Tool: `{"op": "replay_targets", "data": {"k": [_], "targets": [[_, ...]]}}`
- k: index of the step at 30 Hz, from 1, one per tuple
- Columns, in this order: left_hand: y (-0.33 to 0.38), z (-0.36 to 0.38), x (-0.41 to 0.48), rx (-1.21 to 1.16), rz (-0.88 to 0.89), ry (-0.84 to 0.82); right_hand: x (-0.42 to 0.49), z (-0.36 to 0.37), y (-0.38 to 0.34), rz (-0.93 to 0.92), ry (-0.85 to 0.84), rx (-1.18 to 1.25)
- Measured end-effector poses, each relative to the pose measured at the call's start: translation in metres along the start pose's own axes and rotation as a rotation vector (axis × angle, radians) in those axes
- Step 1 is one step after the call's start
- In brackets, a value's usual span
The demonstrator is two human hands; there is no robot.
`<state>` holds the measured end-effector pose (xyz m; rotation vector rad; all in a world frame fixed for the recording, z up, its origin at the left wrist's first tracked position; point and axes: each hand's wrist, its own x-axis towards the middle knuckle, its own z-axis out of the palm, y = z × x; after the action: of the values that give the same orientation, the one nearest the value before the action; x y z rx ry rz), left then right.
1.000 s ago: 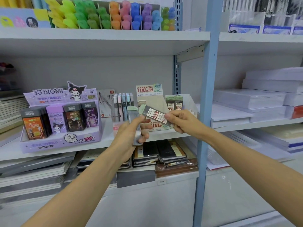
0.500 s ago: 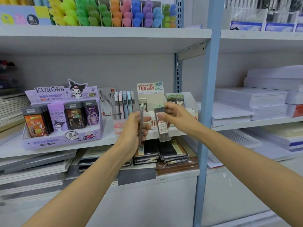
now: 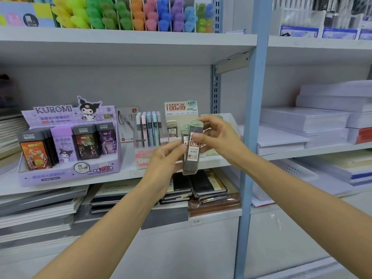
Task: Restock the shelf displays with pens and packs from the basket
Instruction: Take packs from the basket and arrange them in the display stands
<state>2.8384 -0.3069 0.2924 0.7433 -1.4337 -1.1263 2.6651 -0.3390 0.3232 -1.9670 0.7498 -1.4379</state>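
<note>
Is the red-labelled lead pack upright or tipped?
Upright: the lead pack stands near vertical, green cap on top, pinched by the right hand in the air before the shelf.

The front lead refill case (image 3: 193, 156) is a slim grey translucent rectangle with a pale green cap on top. It stands upright and carries a red-and-white label (marked "100") above a barcode. The rear lead refill case (image 3: 184, 135), of like form, stands upright directly behind it, offset to the left. The right hand (image 3: 219, 137) pinches the front case; the left hand (image 3: 165, 158) grips the rear one. Both cases are in front of the beige lead display box (image 3: 181, 113).
</note>
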Motion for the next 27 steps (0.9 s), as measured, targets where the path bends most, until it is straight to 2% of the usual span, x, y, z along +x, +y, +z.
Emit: {"op": "replay_targets", "data": {"k": [6, 8, 12, 14, 16, 21, 27], "targets": [[-0.007, 0.008, 0.005, 0.358, 0.15, -0.008, -0.002, -0.008, 0.004, 0.084, -0.054, -0.184], [-0.01, 0.009, 0.012, 0.57, 0.235, 0.021, 0.004, -0.023, 0.0, 0.08, 0.029, -0.256], [-0.015, 0.006, 0.032, 1.082, 0.467, 0.048, 0.027, -0.063, -0.012, 0.011, 0.343, -0.407], [-0.02, 0.004, 0.041, 1.266, 0.505, 0.028, 0.04, -0.077, -0.012, -0.014, 0.404, -0.523], [-0.027, 0.003, 0.048, 1.398, 0.497, -0.02, 0.052, -0.083, -0.005, -0.003, 0.397, -0.616], [-0.042, 0.003, 0.058, 1.551, 0.488, -0.064, 0.068, -0.082, 0.021, 0.01, 0.336, -0.709], [-0.045, 0.002, 0.057, 1.557, 0.533, -0.05, 0.074, -0.082, 0.046, -0.021, 0.294, -0.797]]}}
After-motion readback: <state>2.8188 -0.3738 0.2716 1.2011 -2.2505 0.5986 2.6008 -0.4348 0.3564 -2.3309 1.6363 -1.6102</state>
